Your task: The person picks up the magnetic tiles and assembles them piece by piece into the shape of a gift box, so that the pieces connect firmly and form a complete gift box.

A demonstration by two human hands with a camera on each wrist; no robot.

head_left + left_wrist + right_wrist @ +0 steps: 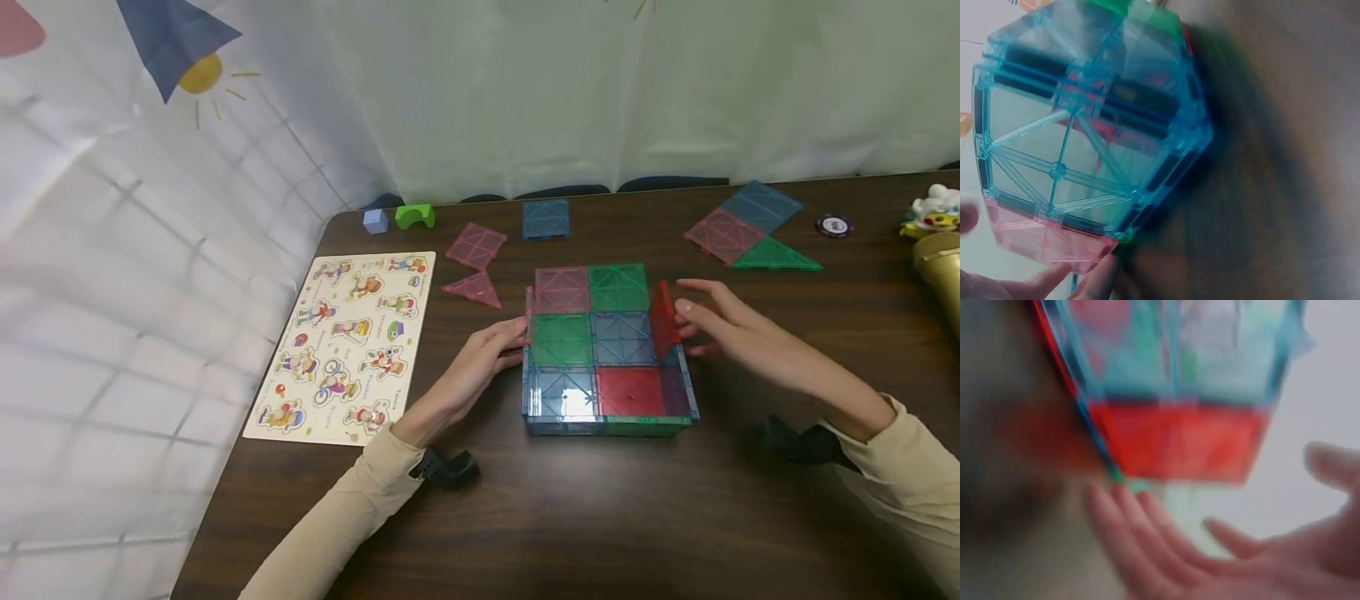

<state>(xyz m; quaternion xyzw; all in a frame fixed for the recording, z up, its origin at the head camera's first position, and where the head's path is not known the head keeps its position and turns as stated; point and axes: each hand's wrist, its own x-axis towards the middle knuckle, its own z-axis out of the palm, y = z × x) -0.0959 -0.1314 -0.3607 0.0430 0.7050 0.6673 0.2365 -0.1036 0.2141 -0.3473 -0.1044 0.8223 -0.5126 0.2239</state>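
The flat-topped box of translucent magnetic tiles (609,354) sat mid-table, between the left hand (480,367) and right hand (720,325). The wooden picture puzzle board (345,342) lay left of it; 2 pink translucent tiles (476,265) lay behind-left.

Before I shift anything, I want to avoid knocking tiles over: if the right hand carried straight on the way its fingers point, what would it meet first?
Most likely the upright red tile on the tile tray's right edge. The right hand points left, fingertips right beside it; whether they touch is unclear.
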